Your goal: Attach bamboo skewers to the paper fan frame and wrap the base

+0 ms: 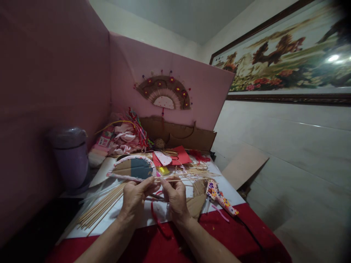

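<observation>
Currently in hand: thin bamboo stick (189, 179), held level just above the white sheet (230, 191), its left end touching or just beside the straight edge of the half-round fan piece (134, 168); cannot tell which.

Grip, left hand (135, 199): thumb and forefinger pinched shut on the stick's left part.
Grip, right hand (177, 199): fingertips likewise closed on the same stick, just beside the left.

Handling, as judgement: pinch lightly with the fingertips only; keep both hands close together to stop the stick bowing; hold it parallel to the fan piece's straight edge; rest the wrists low over the red cloth (246, 237) for steadiness.

Nearby:
- bundle of spare sticks (101, 206), left, spread across the sheet
- patterned glue gun (219, 197), right of the right hand, apart from it
- cardboard offcuts (197, 206)
- yellow block (163, 170)
- red paper (182, 155)
- ribbon heap (126, 138)
- purple bin (70, 155)
- finished fan (164, 93) on pink board (208, 95)
</observation>
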Motion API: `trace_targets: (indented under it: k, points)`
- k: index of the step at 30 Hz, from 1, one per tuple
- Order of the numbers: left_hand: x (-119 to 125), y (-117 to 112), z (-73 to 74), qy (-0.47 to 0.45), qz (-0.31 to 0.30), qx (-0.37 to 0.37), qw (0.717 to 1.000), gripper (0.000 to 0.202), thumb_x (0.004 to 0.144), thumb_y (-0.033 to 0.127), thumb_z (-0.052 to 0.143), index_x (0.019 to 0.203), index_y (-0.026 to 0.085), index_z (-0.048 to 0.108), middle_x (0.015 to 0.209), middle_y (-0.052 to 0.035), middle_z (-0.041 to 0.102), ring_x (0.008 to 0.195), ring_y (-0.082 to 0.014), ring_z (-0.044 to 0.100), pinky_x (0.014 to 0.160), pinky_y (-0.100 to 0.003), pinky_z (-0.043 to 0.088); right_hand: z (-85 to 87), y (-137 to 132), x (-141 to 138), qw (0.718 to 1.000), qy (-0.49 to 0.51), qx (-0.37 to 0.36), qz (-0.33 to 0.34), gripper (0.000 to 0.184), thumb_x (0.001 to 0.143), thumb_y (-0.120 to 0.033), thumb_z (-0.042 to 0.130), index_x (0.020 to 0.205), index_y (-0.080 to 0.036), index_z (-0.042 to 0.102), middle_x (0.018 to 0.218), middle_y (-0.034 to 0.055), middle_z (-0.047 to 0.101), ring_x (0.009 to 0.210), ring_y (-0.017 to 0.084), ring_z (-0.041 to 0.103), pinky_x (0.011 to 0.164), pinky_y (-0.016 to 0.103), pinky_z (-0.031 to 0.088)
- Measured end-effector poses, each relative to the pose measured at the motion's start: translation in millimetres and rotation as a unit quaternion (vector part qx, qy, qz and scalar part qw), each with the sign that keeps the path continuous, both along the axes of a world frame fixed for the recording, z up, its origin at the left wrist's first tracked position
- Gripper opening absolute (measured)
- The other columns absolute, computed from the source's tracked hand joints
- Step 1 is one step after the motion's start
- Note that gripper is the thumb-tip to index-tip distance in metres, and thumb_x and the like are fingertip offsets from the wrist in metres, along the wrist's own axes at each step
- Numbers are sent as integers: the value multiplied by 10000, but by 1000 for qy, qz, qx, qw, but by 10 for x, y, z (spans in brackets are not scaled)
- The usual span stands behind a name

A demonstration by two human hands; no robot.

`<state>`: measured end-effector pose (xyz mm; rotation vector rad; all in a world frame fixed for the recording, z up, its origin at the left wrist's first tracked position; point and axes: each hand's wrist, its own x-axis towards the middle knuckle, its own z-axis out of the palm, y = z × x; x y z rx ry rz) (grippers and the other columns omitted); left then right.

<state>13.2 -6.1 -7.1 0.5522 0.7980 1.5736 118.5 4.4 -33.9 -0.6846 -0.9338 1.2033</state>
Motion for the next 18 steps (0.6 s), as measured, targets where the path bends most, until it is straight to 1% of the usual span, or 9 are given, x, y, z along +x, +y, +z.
trace_targets:
  k: [9, 14, 18]
  points:
    - [4, -5, 4, -3, 0, -1, 1000, 170, 514, 132, 785, 601, 58, 659, 613, -103, 704, 572, -194, 668, 594, -291, 576, -3, 6, 1, 1000, -2, 0, 0, 245, 673, -293, 722, 720, -170, 516, 517, -70, 508, 425, 51, 371, 410, 191, 290]
    - [-4, 0, -7, 2, -7, 1, 1000, 166, 526, 139, 779, 599, 54, 657, 613, -108, 703, 573, -195, 669, 596, -289, 574, 9, -3, 0, 1000, -8, -1, -5, 253, 664, -311, 721, 719, -169, 519, 496, -82, 469, 390, 40, 304, 377, 191, 236]
    - [0, -6, -3, -2, -1, 0, 1000, 161, 527, 130, 776, 595, 61, 647, 608, -100, 701, 571, -195, 668, 593, -294, 574, 19, -8, -4, 1000, -6, -5, -5, 267, 654, -330, 724, 713, -176, 514, 491, -85, 466, 390, 47, 314, 376, 195, 238]
